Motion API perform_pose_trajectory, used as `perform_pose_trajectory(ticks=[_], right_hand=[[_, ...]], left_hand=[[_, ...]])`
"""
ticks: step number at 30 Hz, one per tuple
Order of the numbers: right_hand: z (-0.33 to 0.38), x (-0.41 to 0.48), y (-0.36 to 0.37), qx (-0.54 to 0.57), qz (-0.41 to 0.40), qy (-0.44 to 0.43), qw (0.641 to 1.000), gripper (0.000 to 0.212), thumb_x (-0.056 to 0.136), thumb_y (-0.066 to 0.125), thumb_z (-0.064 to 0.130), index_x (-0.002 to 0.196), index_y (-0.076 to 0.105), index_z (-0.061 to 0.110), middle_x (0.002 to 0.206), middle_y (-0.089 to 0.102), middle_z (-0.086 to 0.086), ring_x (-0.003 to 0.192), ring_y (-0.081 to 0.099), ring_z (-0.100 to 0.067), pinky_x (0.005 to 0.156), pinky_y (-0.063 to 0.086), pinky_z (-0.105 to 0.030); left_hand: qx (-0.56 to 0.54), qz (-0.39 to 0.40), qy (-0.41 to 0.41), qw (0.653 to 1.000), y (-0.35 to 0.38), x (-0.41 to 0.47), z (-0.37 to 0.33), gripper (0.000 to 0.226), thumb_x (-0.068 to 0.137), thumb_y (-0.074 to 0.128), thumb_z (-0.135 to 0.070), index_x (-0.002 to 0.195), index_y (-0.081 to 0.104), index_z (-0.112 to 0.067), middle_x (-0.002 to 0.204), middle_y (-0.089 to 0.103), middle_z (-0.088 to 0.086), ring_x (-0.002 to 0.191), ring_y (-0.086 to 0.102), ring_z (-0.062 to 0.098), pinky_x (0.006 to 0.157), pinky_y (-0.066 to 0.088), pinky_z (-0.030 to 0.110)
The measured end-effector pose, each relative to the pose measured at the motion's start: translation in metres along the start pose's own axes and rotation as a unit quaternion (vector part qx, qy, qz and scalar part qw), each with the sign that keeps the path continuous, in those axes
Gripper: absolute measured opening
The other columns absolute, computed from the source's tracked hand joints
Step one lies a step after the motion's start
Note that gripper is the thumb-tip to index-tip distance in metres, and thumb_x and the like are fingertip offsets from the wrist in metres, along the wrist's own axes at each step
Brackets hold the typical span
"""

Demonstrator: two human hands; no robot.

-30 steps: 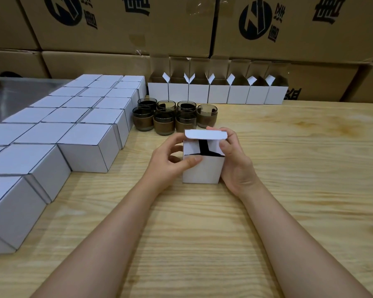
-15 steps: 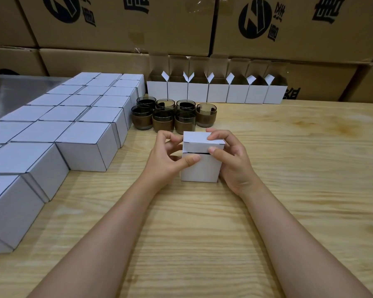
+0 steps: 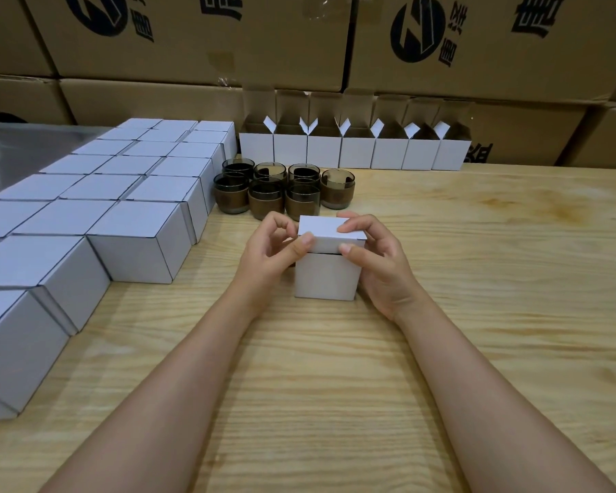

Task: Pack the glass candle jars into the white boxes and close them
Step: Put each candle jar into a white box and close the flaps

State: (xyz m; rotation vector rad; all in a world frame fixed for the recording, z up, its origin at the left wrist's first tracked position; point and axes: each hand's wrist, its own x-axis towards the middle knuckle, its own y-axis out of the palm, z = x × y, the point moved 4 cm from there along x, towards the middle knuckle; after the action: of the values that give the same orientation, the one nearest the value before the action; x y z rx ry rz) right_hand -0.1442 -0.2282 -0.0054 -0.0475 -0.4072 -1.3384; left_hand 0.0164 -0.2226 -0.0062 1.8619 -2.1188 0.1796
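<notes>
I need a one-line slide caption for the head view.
Left hand and right hand close a white box near glass candle jars on a wooden table.

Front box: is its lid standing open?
No, the lid lies folded down on the box, pinched by left hand and right hand.

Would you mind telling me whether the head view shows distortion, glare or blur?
Head view: wide-angle stretch enlarges the closed boxes at the left edge; lighting is soft and even, with no glare on the table; the middle box is sharp.
</notes>
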Motion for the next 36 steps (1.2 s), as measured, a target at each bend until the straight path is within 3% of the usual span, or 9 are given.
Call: perform_pose_trajectory(ticks=[10, 15, 22, 26, 28, 30, 32, 34, 36], right_hand=[[0.002, -0.002, 0.002, 0.055, 0.024, 0.042, 0.997, 0.008, 0.074, 0.054, 0.013, 0.080, 0.057, 0.009, 0.119, 0.048, -0.003, 0.110, 0.048, -0.022, 0.090, 0.038, -0.037], [0.000, 0.001, 0.002, 0.047, 0.005, 0.057, 0.997, 0.010, 0.071, 0.051, 0.012, 0.073, 0.061, 0.011, 0.113, 0.052, 0.000, 0.109, 0.046, -0.023, 0.087, 0.033, -0.036], [-0.005, 0.003, 0.001, 0.051, 0.017, 0.072, 0.996, 0.026, 0.068, 0.052, 0.009, 0.093, 0.056, 0.014, 0.117, 0.053, 0.005, 0.096, 0.055, -0.015, 0.076, 0.044, -0.029], [-0.006, 0.002, -0.001, 0.073, 0.012, 0.089, 0.993, 0.033, 0.075, 0.053, 0.020, 0.108, 0.058, 0.021, 0.104, 0.062, 0.005, 0.091, 0.059, -0.012, 0.078, 0.047, -0.028], [-0.007, 0.003, -0.002, 0.064, -0.003, 0.088, 0.994, 0.030, 0.083, 0.053, 0.027, 0.112, 0.058, 0.024, 0.107, 0.061, 0.006, 0.095, 0.057, -0.010, 0.081, 0.046, -0.026], [-0.007, 0.004, -0.001, 0.042, -0.005, 0.080, 0.996, 0.025, 0.093, 0.051, 0.017, 0.117, 0.057, 0.021, 0.111, 0.059, 0.004, 0.097, 0.056, -0.009, 0.080, 0.047, -0.021], [-0.007, 0.003, 0.002, 0.027, 0.015, 0.067, 0.997, 0.029, 0.093, 0.051, 0.008, 0.120, 0.055, 0.019, 0.112, 0.060, 0.001, 0.099, 0.059, -0.011, 0.082, 0.049, -0.021], [-0.007, 0.001, 0.005, 0.017, 0.040, 0.059, 0.997, 0.036, 0.086, 0.057, 0.014, 0.121, 0.055, 0.019, 0.114, 0.062, -0.003, 0.101, 0.060, -0.015, 0.084, 0.051, -0.024], [-0.007, 0.000, 0.009, 0.005, 0.059, 0.066, 0.996, 0.039, 0.084, 0.056, 0.023, 0.123, 0.055, 0.020, 0.112, 0.061, -0.008, 0.101, 0.059, -0.018, 0.086, 0.050, -0.026]], left_hand=[[-0.076, 0.000, -0.020, 0.997, -0.001, 0.004, 0.006, 0.014, 0.068, 0.072, -0.015, 0.065, 0.058, -0.015, 0.117, 0.066, 0.010, 0.098, 0.064, 0.018, 0.074, 0.052, 0.027], [-0.102, -0.040, -0.049, 0.993, 0.002, 0.006, 0.007, 0.020, 0.073, 0.062, -0.021, 0.069, 0.043, -0.017, 0.082, 0.068, -0.011, 0.076, 0.063, 0.002, 0.058, 0.046, 0.014], [-0.143, -0.061, -0.108, 0.982, 0.005, 0.008, 0.005, 0.048, 0.060, 0.059, -0.006, 0.101, 0.039, -0.020, 0.085, 0.064, -0.001, 0.076, 0.060, 0.011, 0.058, 0.048, 0.017], [-0.101, -0.064, -0.088, 0.989, 0.008, 0.004, -0.004, 0.057, 0.062, 0.062, -0.002, 0.112, 0.044, -0.023, 0.114, 0.061, 0.010, 0.104, 0.059, 0.020, 0.081, 0.047, 0.026], [0.027, -0.082, -0.011, 0.996, 0.008, 0.002, -0.018, 0.054, 0.072, 0.059, 0.005, 0.117, 0.052, -0.022, 0.123, 0.059, 0.004, 0.125, 0.050, 0.018, 0.103, 0.040, 0.036], [0.276, -0.099, 0.096, 0.951, 0.012, -0.004, -0.034, 0.043, 0.079, 0.046, -0.002, 0.114, 0.062, -0.019, 0.120, 0.063, -0.004, 0.128, 0.049, 0.015, 0.118, 0.018, 0.048], [0.504, -0.079, 0.165, 0.844, 0.026, -0.014, -0.041, 0.038, 0.084, 0.039, -0.021, 0.106, 0.069, -0.012, 0.110, 0.069, -0.001, 0.117, 0.058, 0.017, 0.119, 0.000, 0.045], [0.624, -0.045, 0.183, 0.759, 0.039, -0.024, -0.041, 0.049, 0.087, 0.039, -0.045, 0.100, 0.068, -0.008, 0.100, 0.070, 0.004, 0.099, 0.065, 0.020, 0.118, 0.006, 0.042], [0.693, -0.037, 0.197, 0.693, 0.045, -0.033, -0.042, 0.048, 0.079, 0.056, -0.051, 0.092, 0.065, -0.006, 0.087, 0.067, 0.006, 0.083, 0.064, 0.024, 0.112, 0.030, 0.043]])
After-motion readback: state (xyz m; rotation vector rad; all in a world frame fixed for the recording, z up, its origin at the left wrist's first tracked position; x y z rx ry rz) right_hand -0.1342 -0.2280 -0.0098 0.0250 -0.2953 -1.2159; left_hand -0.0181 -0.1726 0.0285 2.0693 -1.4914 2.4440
